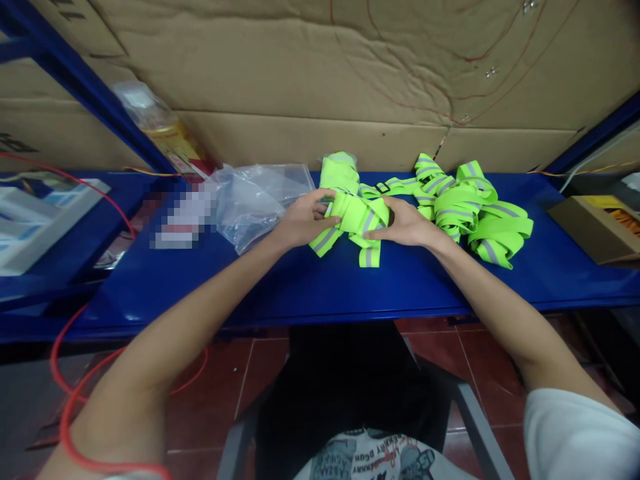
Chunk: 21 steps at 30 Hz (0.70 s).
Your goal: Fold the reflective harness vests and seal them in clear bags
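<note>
Between my two hands is a folded bundle of neon yellow-green reflective strap (353,212) with grey stripes, its loose ends hanging toward the front of the blue shelf. My left hand (306,219) grips the bundle's left side, fingers curled over it. From the right, my right hand (404,223) pinches it between thumb and fingers. Just behind stands another rolled bundle (339,172) that seems wrapped in clear plastic. A strap with a black buckle (383,188) runs right to a loose heap of the same reflective straps (463,207).
Clear plastic bags (260,200) lie to the left on the blue shelf (300,293). A bottle with yellow contents (167,133) leans behind them. At right is an open cardboard box (595,230); at far left, a white tray (45,223). A red hose (65,400) loops below left.
</note>
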Tool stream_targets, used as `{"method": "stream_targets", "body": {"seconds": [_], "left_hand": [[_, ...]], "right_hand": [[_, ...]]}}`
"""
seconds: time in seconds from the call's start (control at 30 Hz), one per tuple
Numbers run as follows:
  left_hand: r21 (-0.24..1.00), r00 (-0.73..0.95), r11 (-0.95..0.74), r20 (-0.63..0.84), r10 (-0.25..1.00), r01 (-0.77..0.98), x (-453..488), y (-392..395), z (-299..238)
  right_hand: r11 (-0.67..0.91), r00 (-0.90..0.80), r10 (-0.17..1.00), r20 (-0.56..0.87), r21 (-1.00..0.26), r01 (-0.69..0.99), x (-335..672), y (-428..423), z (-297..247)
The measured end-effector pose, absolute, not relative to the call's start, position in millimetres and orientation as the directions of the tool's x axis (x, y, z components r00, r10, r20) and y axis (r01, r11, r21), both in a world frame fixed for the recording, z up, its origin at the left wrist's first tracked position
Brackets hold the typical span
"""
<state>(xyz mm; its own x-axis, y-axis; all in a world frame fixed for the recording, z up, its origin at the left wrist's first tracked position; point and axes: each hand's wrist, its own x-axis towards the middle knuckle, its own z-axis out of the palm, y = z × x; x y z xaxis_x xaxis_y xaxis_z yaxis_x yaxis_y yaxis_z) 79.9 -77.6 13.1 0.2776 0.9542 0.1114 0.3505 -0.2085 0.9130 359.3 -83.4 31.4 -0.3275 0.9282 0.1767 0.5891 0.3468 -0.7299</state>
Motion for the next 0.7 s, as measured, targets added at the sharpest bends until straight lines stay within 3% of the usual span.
{"method": "stream_targets", "body": {"seconds": [0.1, 0.23, 0.33, 0.47, 0.7], "left_hand": [[0.897, 0.331, -0.242, 0.117, 0.937, 0.369, 79.9, -80.1, 16.6], [0.840, 0.301, -0.290, 0.161, 0.940, 0.458, 81.6, -85.4, 22.4], [0.903, 0.292, -0.241, 0.137, 0.947, 0.356, 85.4, -86.8, 20.1], [0.971, 0.305, -0.153, 0.093, 0.948, 0.181, 89.5, -84.9, 16.2], [0.999, 0.366, -0.012, -0.006, 0.930, 0.046, 86.2, -87.3, 31.8]], "right_hand": [[0.328, -0.299, 0.940, 0.163, -0.669, 0.667, 354.5, -88.2, 34.1], [0.273, -0.331, 0.939, 0.095, -0.792, 0.546, 349.8, -95.8, 34.5], [0.254, -0.358, 0.930, 0.087, -0.855, 0.453, 346.6, -100.8, 34.6], [0.306, -0.366, 0.920, 0.138, -0.838, 0.453, 343.3, -102.5, 34.5], [0.383, -0.385, 0.899, 0.209, -0.801, 0.459, 346.2, -96.7, 27.3]]}}
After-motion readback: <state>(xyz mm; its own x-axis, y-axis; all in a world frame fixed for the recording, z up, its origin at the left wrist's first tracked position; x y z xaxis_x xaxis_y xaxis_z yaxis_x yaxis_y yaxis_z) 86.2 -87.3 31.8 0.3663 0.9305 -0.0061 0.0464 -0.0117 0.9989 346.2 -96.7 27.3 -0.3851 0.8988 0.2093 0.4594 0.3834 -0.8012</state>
